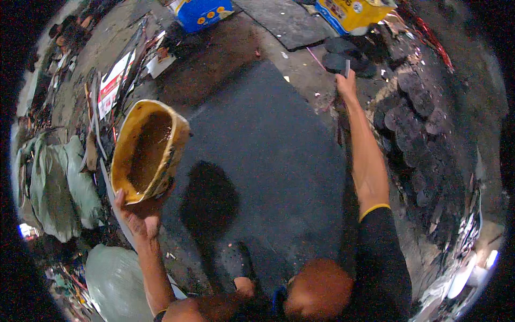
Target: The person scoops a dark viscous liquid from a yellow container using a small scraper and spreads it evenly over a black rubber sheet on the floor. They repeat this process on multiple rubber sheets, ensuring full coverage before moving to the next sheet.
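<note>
My left hand is closed on the lower rim of a yellow, cut-open plastic container, its thumb over the edge. The container is tilted, and brown liquid lies inside it. Off to the far right, my right hand is closed around a short, narrow grey piece that sticks up from the fist; its kind is unclear. Just beyond that hand are dark, round, flat pieces. Between my arms spreads a large dark grey sheet on the ground, bearing my shadow.
Stacked dark round pieces line the right side. Pale green sacks and a bulging sack stand at left. A blue box and a yellow-blue box are at the far end. My shoe is near the sheet.
</note>
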`<state>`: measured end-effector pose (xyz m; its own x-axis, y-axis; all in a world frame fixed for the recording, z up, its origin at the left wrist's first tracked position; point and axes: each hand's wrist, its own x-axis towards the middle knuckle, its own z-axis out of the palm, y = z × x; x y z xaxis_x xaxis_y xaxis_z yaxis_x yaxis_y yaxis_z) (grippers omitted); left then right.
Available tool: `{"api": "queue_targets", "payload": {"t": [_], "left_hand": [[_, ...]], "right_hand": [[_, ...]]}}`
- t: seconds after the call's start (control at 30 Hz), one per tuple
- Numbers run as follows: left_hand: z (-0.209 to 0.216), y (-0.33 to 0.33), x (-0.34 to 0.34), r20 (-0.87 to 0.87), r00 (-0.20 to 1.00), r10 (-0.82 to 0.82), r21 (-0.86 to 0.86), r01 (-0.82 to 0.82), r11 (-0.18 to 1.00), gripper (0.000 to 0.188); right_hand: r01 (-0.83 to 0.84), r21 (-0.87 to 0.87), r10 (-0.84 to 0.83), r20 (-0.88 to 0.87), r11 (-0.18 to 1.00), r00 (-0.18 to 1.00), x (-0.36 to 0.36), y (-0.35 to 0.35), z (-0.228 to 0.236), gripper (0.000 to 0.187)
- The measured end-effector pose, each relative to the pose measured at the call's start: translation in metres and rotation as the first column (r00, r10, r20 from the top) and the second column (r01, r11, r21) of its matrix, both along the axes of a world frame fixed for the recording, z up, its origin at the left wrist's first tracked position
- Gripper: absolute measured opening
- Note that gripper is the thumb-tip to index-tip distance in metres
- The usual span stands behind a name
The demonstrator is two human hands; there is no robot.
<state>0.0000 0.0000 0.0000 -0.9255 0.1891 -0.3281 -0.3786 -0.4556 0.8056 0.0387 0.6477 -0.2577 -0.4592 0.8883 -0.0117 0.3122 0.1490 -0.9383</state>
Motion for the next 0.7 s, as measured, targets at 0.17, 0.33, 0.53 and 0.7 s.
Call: {"api": "queue_targets", "payload": {"t": [0.17, 0.33, 0.53, 0.7], "left_hand": [[-0.023, 0.032, -0.020, -0.055, 0.995, -0.086, -0.027, 0.084, 0.996, 0.059], [-0.009, 0.059, -0.024, -0.117, 0.970, -0.213, -0.322, 0.166, 0.932, 0.081], [0.019, 0.121, -0.005, -0.184, 0.915, -0.359, -0.253, 0.309, 0.917, 0.076], [0.024, 0.141, -0.005, -0.282, 0.857, -0.430, -0.256, 0.365, 0.895, 0.075]], "right_hand": [[-0.024, -0.356, -0.152, -0.460, 0.934, 0.875, 0.105, -0.088, 0.063, 0.016], [-0.106, -0.624, -0.298, -0.507, 0.774, 0.809, 0.267, -0.197, 0.079, 0.009], [0.066, -0.599, -0.347, -0.368, 0.798, 0.862, 0.309, -0.243, 0.118, 0.045], [0.241, -0.472, -0.343, -0.143, 0.848, 0.928, 0.318, -0.235, 0.119, 0.042]]}}
